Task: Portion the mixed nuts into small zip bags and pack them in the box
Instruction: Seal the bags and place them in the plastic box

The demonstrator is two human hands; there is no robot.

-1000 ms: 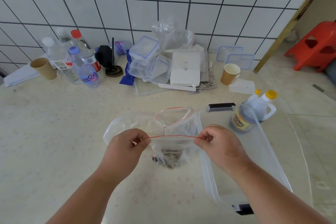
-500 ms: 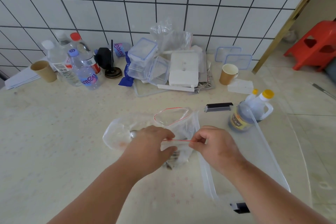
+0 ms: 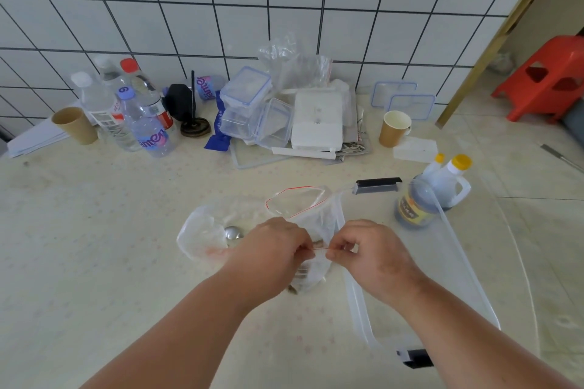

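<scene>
- Head view, landmark: the clear storage box (image 3: 455,265) with black latches, lying on the cream tabletop (image 3: 94,246).
- Our left hand (image 3: 275,257) sits just left of the box's near-left wall, fingers pinched shut on the red zip strip of a small zip bag (image 3: 311,275).
- Our right hand (image 3: 373,256) is over the box's left wall, thumb and forefinger pinched on the same red strip; only a short length of the strip shows between the two hands, which are close together.
- The bag hangs below the pinch points, just left of the box; a dark clump of mixed nuts (image 3: 297,286) sits at its bottom, touching or nearly touching the tabletop, we cannot tell which.
- A second zip bag (image 3: 297,200) lies beyond the hands, against the box's far-left corner, mouth open, red rim forming a loop.
- Further left of the box, a crumpled larger plastic bag (image 3: 202,235) lies flat; a shiny metal spoon bowl (image 3: 233,233) rests at its right edge.
- A dark sauce bottle with yellow cap (image 3: 433,196) stands at the box's far end, seen partly through the box wall.
- Well beyond the box, by the tiled wall: stacked clear containers (image 3: 252,110), water bottles (image 3: 142,123), two paper cups (image 3: 393,128).
</scene>
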